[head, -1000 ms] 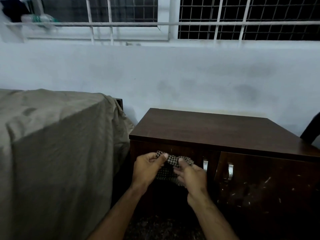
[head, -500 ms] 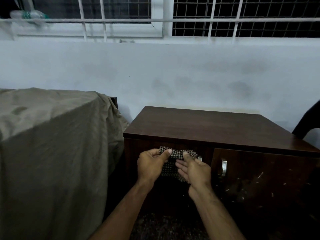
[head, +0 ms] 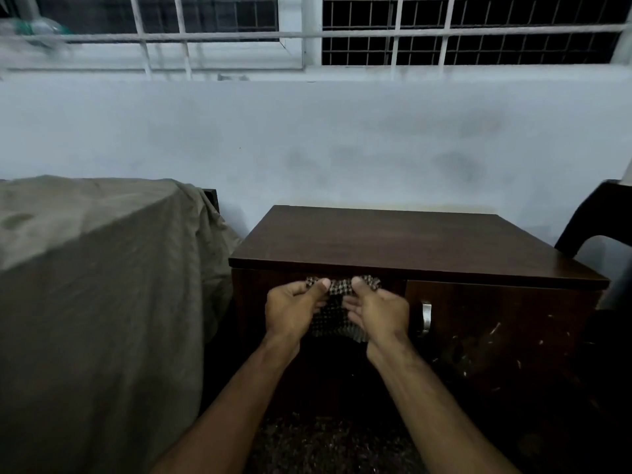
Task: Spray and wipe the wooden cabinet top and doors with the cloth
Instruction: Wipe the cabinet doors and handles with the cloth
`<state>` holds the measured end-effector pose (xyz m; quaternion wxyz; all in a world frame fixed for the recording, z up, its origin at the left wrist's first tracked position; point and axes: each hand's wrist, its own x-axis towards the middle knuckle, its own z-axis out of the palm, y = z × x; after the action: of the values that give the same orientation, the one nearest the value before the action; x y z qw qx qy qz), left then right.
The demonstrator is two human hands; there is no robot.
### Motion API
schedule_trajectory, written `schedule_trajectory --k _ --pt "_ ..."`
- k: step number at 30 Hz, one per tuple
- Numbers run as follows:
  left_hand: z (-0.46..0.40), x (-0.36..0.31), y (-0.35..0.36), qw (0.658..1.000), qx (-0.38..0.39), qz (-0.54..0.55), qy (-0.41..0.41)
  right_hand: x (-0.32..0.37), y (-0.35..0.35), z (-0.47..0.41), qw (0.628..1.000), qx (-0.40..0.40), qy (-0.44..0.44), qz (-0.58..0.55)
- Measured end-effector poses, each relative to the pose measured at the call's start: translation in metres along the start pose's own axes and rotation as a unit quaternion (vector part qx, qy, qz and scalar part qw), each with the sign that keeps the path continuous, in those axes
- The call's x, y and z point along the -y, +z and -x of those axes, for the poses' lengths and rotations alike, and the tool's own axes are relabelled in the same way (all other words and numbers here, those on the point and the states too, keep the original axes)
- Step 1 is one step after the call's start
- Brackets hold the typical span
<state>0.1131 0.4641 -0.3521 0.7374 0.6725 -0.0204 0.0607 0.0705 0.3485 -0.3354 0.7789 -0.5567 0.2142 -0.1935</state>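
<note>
Both hands, left hand [head: 297, 311] and right hand [head: 378, 314], pinch the checked cloth [head: 337, 304] just below the cabinet [head: 410, 241] top's front edge, probably folding it into a wiping pad.

No text, label, brand, number or sign is legible anywhere in the dim frame: none on the wooden cabinet [head: 410, 241], none on the checked cloth [head: 337, 302], and none on the blurred bottle [head: 37, 29] at eleven o'clock.
</note>
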Motion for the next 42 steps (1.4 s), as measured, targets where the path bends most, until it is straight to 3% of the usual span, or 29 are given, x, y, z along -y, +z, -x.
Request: schedule_trajectory --k 4,11,18,25,33,38,42 --pt "-0.006 -0.018 0.003 1.0 0.005 0.021 0.023 0.013 0.002 0.002 1.0 0.008 -0.024 -0.009" --pt "0.002 0.014 0.002 0.999 0.003 -0.032 -0.017 -0.006 -0.009 0.008 0.999 -0.013 0.026 0.019" --pt "-0.007 -0.018 0.016 0.998 0.029 -0.045 0.033 0.025 -0.022 0.002 0.999 0.023 0.011 0.024" --pt "-0.002 0.015 0.017 0.999 0.009 -0.047 -0.012 0.007 -0.025 -0.001 0.999 0.013 0.026 0.045" --pt "0.014 0.013 0.026 0.993 0.069 -0.084 -0.037 -0.001 -0.055 0.005 0.997 0.0 0.047 0.059" --pt "0.03 0.014 0.032 0.995 0.072 -0.067 -0.017 -0.005 -0.068 0.013 0.997 -0.035 -0.039 0.054" --pt "0.022 -0.004 0.035 0.996 0.067 -0.05 -0.003 0.01 -0.049 0.008 0.96 -0.093 -0.165 0.204"
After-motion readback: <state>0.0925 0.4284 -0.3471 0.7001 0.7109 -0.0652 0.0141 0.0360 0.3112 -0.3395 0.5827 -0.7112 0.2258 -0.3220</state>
